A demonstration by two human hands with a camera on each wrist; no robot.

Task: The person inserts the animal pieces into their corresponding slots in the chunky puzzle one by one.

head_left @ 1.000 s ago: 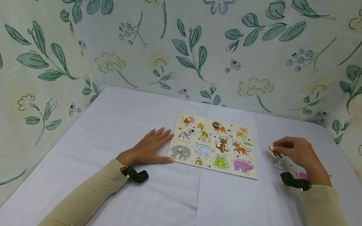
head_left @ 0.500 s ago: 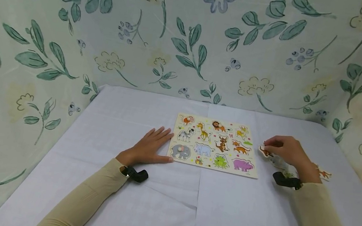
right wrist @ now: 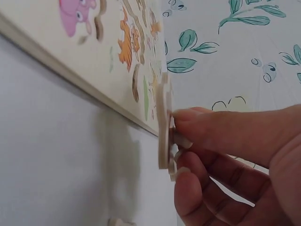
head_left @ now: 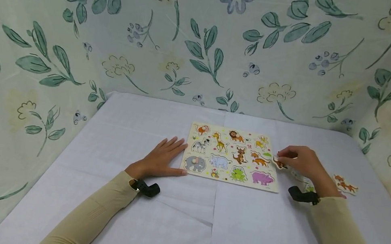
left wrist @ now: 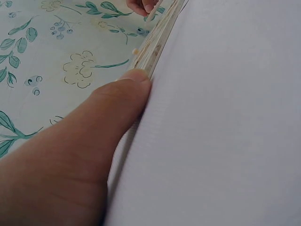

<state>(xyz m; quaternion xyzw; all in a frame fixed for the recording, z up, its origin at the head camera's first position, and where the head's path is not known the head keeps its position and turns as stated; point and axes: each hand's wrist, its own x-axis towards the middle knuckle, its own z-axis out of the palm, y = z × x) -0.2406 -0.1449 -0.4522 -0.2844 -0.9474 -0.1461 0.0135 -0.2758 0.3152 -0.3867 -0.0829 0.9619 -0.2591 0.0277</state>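
Board point(left wrist: 154, 49): 12 o'clock
Left thumb point(left wrist: 89, 129): 8 o'clock, touching board
Right hand point(left wrist: 138, 5): 12 o'clock
White cloth point(left wrist: 211, 122): 3 o'clock

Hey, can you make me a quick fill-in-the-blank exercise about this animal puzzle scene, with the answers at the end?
1. A puzzle piece is pinched by the person's ____ hand.
2. On the board, the gray animal nearest the left hand is an ____.
3. The green animal beside the purple hippo is a ____.
4. The black-and-white striped animal is a ____.

Missing words: right; elephant; frog; zebra.
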